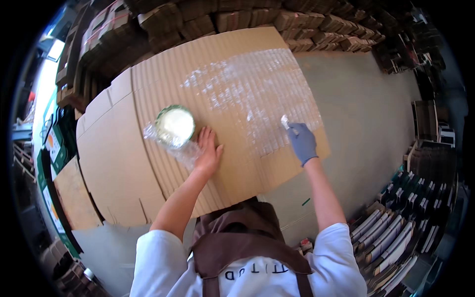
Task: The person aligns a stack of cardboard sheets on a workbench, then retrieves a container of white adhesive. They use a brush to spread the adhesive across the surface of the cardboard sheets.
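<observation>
A large sheet of brown cardboard [208, 163] with ridge lines lies in front of me. Glossy, whitish wet streaks [267, 94] cover much of its right half. My left hand [209, 154], bare, rests on the sheet with its fingers stretched out and holds nothing. Just left of it stands a round tub [176, 125] with a green rim and white paste inside. Crumpled clear plastic film [185, 154] spreads from the tub to under my left wrist. My right hand [302, 142], in a grey-blue glove, is closed on a small white-coated tool [285, 121] over the streaked area; its kind is unclear.
Stacks of folded cardboard [203, 24] line the far side. Dark racks with pale upright slats [386, 235] stand at the lower right. Grey floor [361, 104] shows right of the sheet. Green-and-white printed boxes [53, 143] are at the left.
</observation>
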Action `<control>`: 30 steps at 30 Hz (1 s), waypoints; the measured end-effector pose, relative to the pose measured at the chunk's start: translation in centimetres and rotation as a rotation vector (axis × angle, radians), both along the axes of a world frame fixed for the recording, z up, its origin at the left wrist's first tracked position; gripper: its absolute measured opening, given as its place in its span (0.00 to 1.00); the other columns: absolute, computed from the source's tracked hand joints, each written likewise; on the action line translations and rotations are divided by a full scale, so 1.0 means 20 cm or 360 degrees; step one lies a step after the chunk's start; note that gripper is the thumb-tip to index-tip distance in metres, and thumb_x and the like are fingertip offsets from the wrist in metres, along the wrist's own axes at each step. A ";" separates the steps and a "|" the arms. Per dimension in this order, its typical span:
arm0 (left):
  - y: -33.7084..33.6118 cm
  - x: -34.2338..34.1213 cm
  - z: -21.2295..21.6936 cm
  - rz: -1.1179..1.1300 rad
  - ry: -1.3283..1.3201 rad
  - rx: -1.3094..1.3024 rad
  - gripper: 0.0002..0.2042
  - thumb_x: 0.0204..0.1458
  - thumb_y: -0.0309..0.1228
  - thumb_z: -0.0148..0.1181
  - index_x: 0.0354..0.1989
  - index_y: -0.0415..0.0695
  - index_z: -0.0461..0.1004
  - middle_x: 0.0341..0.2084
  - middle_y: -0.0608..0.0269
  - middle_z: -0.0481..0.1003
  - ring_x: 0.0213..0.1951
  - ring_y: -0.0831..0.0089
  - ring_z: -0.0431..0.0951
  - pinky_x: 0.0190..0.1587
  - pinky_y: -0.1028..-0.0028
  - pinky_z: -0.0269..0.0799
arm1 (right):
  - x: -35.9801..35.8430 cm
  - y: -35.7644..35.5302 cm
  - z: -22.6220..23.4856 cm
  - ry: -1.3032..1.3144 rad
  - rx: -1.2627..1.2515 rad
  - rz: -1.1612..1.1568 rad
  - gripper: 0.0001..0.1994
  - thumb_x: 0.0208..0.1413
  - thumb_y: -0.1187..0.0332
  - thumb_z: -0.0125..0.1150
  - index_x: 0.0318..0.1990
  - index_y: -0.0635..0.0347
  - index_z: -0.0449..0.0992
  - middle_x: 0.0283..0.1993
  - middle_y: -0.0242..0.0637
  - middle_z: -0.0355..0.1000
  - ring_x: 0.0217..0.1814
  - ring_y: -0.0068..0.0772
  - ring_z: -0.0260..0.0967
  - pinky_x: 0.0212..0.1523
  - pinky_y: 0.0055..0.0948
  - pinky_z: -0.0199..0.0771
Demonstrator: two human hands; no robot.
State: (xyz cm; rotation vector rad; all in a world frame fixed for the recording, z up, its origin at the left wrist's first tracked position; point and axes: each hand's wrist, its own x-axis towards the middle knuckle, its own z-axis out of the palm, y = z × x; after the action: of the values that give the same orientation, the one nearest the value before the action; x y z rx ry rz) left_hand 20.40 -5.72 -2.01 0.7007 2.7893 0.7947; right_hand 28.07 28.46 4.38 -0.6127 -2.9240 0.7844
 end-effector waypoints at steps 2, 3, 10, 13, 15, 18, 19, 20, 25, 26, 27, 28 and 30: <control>0.02 -0.01 0.02 -0.0048 0.0017 -0.0076 0.29 0.56 0.35 0.57 0.65 0.36 0.59 0.69 0.46 0.55 0.71 0.50 0.50 0.72 0.52 0.44 | 0.01 -0.08 0.10 0.0041 -0.0103 -0.0004 0.10 0.61 0.61 0.56 0.46 0.51 0.79 0.44 0.43 0.75 0.39 0.49 0.75 0.42 0.43 0.74; 0.00 0.02 0.03 -0.0154 -0.0017 -0.0047 0.29 0.56 0.35 0.57 0.65 0.37 0.59 0.68 0.47 0.56 0.71 0.51 0.51 0.72 0.53 0.46 | 0.02 -0.12 0.12 0.0061 -0.0160 -0.0013 0.10 0.60 0.62 0.57 0.46 0.50 0.79 0.44 0.42 0.75 0.39 0.47 0.75 0.42 0.42 0.74; -0.33 0.18 0.12 -0.0449 0.0006 -0.0178 0.25 0.55 0.34 0.58 0.62 0.42 0.65 0.64 0.56 0.63 0.67 0.58 0.60 0.68 0.59 0.58 | 0.08 -0.34 0.18 0.0171 0.0030 0.0068 0.11 0.60 0.63 0.59 0.49 0.49 0.78 0.45 0.39 0.75 0.37 0.46 0.75 0.41 0.41 0.75; -0.44 0.14 0.10 -0.0325 0.0027 -0.0223 0.24 0.55 0.35 0.59 0.61 0.44 0.67 0.63 0.57 0.65 0.64 0.59 0.66 0.65 0.61 0.63 | 0.08 -0.56 0.15 0.0241 0.0115 0.0289 0.12 0.59 0.62 0.59 0.49 0.50 0.77 0.46 0.39 0.74 0.38 0.49 0.75 0.41 0.43 0.76; -0.46 0.10 0.11 -0.0312 -0.0073 -0.0183 0.24 0.54 0.35 0.59 0.60 0.46 0.67 0.63 0.58 0.65 0.61 0.61 0.69 0.62 0.63 0.66 | 0.07 -0.81 0.16 0.0099 0.0009 0.0355 0.12 0.58 0.62 0.60 0.48 0.50 0.77 0.45 0.40 0.74 0.38 0.51 0.75 0.40 0.43 0.76; -0.50 0.10 0.04 -0.0342 0.0113 -0.0127 0.24 0.54 0.36 0.59 0.60 0.48 0.67 0.62 0.59 0.66 0.58 0.61 0.71 0.60 0.63 0.68 | 0.01 -1.05 0.10 0.0160 -0.0381 0.0311 0.09 0.57 0.62 0.60 0.43 0.52 0.79 0.41 0.41 0.76 0.36 0.48 0.76 0.38 0.41 0.77; -0.50 0.09 0.04 -0.0348 0.0142 -0.0109 0.24 0.55 0.36 0.59 0.61 0.48 0.67 0.62 0.59 0.66 0.59 0.61 0.71 0.60 0.63 0.67 | -0.02 -1.06 0.07 0.0241 -0.0542 0.0276 0.09 0.57 0.62 0.60 0.41 0.53 0.79 0.39 0.42 0.77 0.35 0.46 0.77 0.37 0.40 0.77; -0.48 0.10 0.04 -0.0340 0.0084 -0.0087 0.24 0.55 0.36 0.59 0.61 0.48 0.67 0.63 0.59 0.66 0.60 0.61 0.70 0.61 0.61 0.66 | -0.05 -0.95 -0.02 0.0239 -0.0803 0.0145 0.09 0.57 0.62 0.60 0.38 0.56 0.80 0.35 0.42 0.78 0.33 0.41 0.77 0.35 0.38 0.77; -0.51 0.10 -0.01 -0.0293 0.0018 -0.0077 0.24 0.55 0.38 0.58 0.61 0.48 0.67 0.64 0.61 0.65 0.63 0.60 0.66 0.66 0.55 0.60 | -0.24 -0.55 0.02 0.0103 -0.0659 -0.0426 0.11 0.57 0.63 0.61 0.33 0.62 0.80 0.28 0.41 0.79 0.29 0.30 0.76 0.30 0.32 0.76; -0.49 0.07 -0.01 -0.0299 0.0039 -0.0067 0.24 0.55 0.38 0.58 0.61 0.48 0.67 0.64 0.61 0.65 0.64 0.60 0.66 0.66 0.55 0.59 | -0.26 -0.52 0.06 0.0114 -0.0586 -0.0431 0.11 0.57 0.63 0.61 0.33 0.62 0.80 0.28 0.40 0.79 0.28 0.30 0.76 0.30 0.32 0.76; -0.49 0.07 0.00 -0.0301 0.0047 -0.0074 0.24 0.55 0.38 0.57 0.61 0.48 0.67 0.64 0.61 0.65 0.64 0.60 0.65 0.66 0.54 0.59 | -0.26 -0.62 0.08 0.0122 -0.0764 -0.0391 0.11 0.57 0.62 0.60 0.33 0.62 0.80 0.27 0.41 0.79 0.29 0.30 0.76 0.30 0.32 0.75; -0.50 0.09 0.00 -0.0310 0.0045 -0.0089 0.24 0.55 0.38 0.57 0.61 0.48 0.67 0.65 0.61 0.64 0.64 0.60 0.65 0.66 0.54 0.58 | -0.23 -0.78 0.08 0.0120 -0.0949 -0.0359 0.11 0.58 0.62 0.60 0.33 0.62 0.80 0.27 0.41 0.78 0.29 0.29 0.76 0.31 0.33 0.75; -0.50 0.10 -0.01 -0.0320 0.0085 -0.0113 0.25 0.55 0.38 0.57 0.62 0.48 0.67 0.65 0.62 0.64 0.64 0.60 0.65 0.66 0.53 0.58 | -0.20 -0.99 -0.01 0.0023 -0.0866 -0.0265 0.11 0.58 0.62 0.59 0.33 0.61 0.80 0.27 0.42 0.78 0.30 0.32 0.76 0.32 0.34 0.75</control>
State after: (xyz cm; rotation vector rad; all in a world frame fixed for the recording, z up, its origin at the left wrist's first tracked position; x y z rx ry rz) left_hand 22.30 -15.67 -2.13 0.9833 2.7212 0.6453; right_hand 24.09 8.72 4.19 -0.8586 -2.5881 1.5617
